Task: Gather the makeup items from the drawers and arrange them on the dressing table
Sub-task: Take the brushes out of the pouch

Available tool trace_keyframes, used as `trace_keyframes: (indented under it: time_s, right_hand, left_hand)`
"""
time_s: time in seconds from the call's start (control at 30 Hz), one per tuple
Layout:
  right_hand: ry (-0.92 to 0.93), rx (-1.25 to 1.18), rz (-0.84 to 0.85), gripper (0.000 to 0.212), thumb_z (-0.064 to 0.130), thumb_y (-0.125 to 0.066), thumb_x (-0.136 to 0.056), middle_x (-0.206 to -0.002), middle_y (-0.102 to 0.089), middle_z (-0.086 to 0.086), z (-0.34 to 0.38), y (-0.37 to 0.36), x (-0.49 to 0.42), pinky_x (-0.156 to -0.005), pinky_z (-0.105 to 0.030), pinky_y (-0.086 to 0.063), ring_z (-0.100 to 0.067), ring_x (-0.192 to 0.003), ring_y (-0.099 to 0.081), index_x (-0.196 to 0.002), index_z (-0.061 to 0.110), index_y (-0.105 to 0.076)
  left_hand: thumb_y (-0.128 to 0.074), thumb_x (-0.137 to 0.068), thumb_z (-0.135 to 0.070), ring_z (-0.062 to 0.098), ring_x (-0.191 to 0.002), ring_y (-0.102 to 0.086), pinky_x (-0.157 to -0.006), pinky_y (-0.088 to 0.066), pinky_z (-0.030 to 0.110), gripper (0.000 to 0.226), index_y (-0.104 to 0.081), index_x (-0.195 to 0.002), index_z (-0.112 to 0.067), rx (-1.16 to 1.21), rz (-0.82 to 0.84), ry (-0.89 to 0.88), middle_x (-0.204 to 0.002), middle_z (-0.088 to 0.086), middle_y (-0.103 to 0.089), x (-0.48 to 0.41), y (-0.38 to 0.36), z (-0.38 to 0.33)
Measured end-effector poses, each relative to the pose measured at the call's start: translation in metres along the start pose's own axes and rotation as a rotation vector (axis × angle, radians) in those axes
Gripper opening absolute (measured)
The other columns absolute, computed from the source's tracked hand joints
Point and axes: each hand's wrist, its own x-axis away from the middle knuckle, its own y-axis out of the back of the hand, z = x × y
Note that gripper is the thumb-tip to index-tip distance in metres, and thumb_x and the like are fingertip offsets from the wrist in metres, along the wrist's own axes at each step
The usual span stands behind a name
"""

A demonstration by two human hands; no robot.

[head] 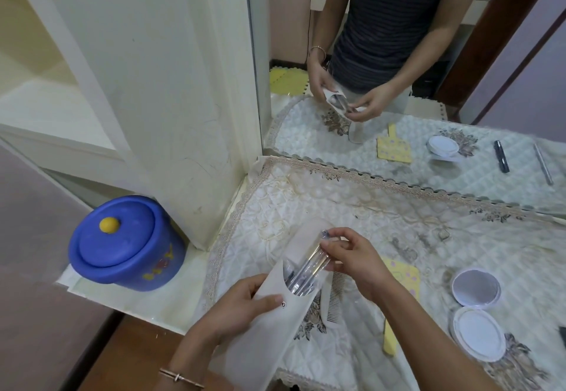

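Note:
My left hand point(242, 301) grips a white pouch point(275, 323) by its lower half, thumb beside a snap button, above the near left part of the dressing table point(382, 213). Makeup brushes in clear plastic sleeves point(306, 268) stick out of the pouch's open flap. My right hand point(355, 259) pinches the upper ends of those brushes. On the quilted cloth lie a white comb point(333, 295), a yellow dotted paddle-shaped item point(404, 280) partly under my right arm, and an open round white compact point(477, 314) with its mirror up.
A blue lidded tub point(122, 243) with a yellow knob stands on a low ledge left of the table. A mirror point(428, 69) at the back reflects me and the table, including two dark tubes. A white cabinet panel point(171, 84) rises at the left.

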Motion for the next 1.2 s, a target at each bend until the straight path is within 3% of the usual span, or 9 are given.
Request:
trace_keyframes:
  time_s: [0.13,0.27,0.4,0.57,0.67,0.8,0.87,0.97,1.2]
  right_hand:
    - [0.098,0.077,0.07,0.011,0.003,-0.059,-0.086,-0.051,-0.064,0.003,0.004,-0.003,-0.001,-0.05,-0.018,-0.052,-0.01,-0.046,-0.059,-0.086,0.012,-0.053]
    - [0.191,0.003,-0.067,0.014,-0.003,-0.059,-0.084,-0.05,-0.065,0.0,0.017,0.003,-0.012,-0.048,-0.015,-0.052,-0.006,-0.043,-0.06,-0.086,0.009,-0.052]
    - [0.319,-0.103,-0.214,0.022,-0.007,-0.053,-0.086,-0.061,-0.056,-0.006,0.035,0.032,-0.028,-0.049,-0.012,-0.053,-0.001,-0.045,-0.058,-0.079,0.013,-0.049]
    - [0.143,0.122,-0.047,0.015,-0.006,-0.056,-0.085,-0.061,-0.062,-0.009,0.028,0.037,-0.038,-0.048,-0.015,-0.053,-0.006,-0.046,-0.06,-0.084,0.008,-0.051]
    - [-0.015,0.427,0.093,0.016,0.003,-0.063,-0.083,-0.071,-0.06,-0.012,0.009,0.022,-0.04,-0.057,-0.024,-0.05,-0.017,-0.057,-0.057,-0.097,0.005,-0.054]
    - [0.104,1.046,-0.051,0.047,0.025,-0.067,-0.081,-0.119,-0.059,-0.011,-0.007,0.004,-0.039,-0.09,-0.032,-0.04,-0.027,-0.113,-0.051,-0.125,0.015,-0.053]
    - [0.263,0.973,-0.106,0.04,0.025,-0.067,-0.081,-0.111,-0.063,-0.006,-0.004,-0.011,-0.024,-0.087,-0.03,-0.041,-0.021,-0.105,-0.055,-0.118,0.012,-0.059]
    - [0.39,0.723,0.023,0.024,0.024,-0.069,-0.079,-0.084,-0.061,0.008,0.004,-0.038,0.003,-0.077,-0.024,-0.042,-0.011,-0.081,-0.055,-0.101,0.015,-0.069]
    - [0.457,0.818,0.085,0.012,0.027,-0.07,-0.077,-0.086,-0.05,0.015,-0.007,-0.044,0.005,-0.078,-0.008,-0.032,-0.009,-0.093,-0.047,-0.088,0.021,-0.07]
  left_hand:
    - [-0.066,-0.084,-0.015,0.005,-0.08,-0.067,-0.065,-0.048,0.016,0.017,-0.067,-0.1,-0.019,0.009,-0.028,-0.012,-0.086,-0.008,-0.073,0.003,0.001,0.0]
    - [-0.069,-0.079,-0.022,0.012,-0.08,-0.067,-0.067,-0.051,0.022,0.025,-0.066,-0.102,-0.015,0.006,-0.068,-0.007,-0.088,-0.001,-0.073,0.011,0.013,0.002]
    - [-0.068,-0.08,-0.025,0.02,-0.078,-0.068,-0.067,-0.05,0.031,0.016,-0.067,-0.094,-0.018,-0.186,-0.306,-0.01,-0.087,0.004,-0.073,0.019,0.039,0.009]
    - [-0.064,-0.084,-0.026,0.01,-0.074,-0.065,-0.065,-0.049,0.026,0.003,-0.065,-0.085,-0.028,-0.201,-0.597,-0.037,-0.079,-0.007,-0.071,0.02,0.048,0.01]
    - [-0.064,-0.084,-0.019,0.009,-0.072,-0.065,-0.065,-0.05,0.024,0.006,-0.066,-0.084,-0.025,-0.118,-0.548,-0.065,-0.073,-0.009,-0.072,0.018,0.043,0.005]
    - [-0.063,-0.085,-0.013,0.001,-0.065,-0.066,-0.057,-0.049,0.013,0.01,-0.067,-0.084,-0.022,-0.008,-0.455,-0.083,-0.068,-0.013,-0.073,0.016,0.03,0.0]
    - [-0.064,-0.085,-0.013,0.005,-0.067,-0.067,-0.06,-0.051,0.017,0.007,-0.067,-0.084,-0.02,0.026,-0.431,-0.065,-0.07,-0.011,-0.074,0.013,0.025,0.0]
    - [-0.066,-0.083,-0.018,0.013,-0.072,-0.067,-0.065,-0.052,0.026,0.006,-0.067,-0.089,-0.015,0.061,-0.35,-0.051,-0.078,-0.002,-0.074,0.008,0.019,-0.001]
    - [-0.062,-0.085,-0.014,0.006,-0.072,-0.067,-0.062,-0.05,0.018,0.008,-0.067,-0.091,-0.016,0.106,-0.265,-0.054,-0.078,-0.005,-0.073,0.001,-0.002,-0.005]
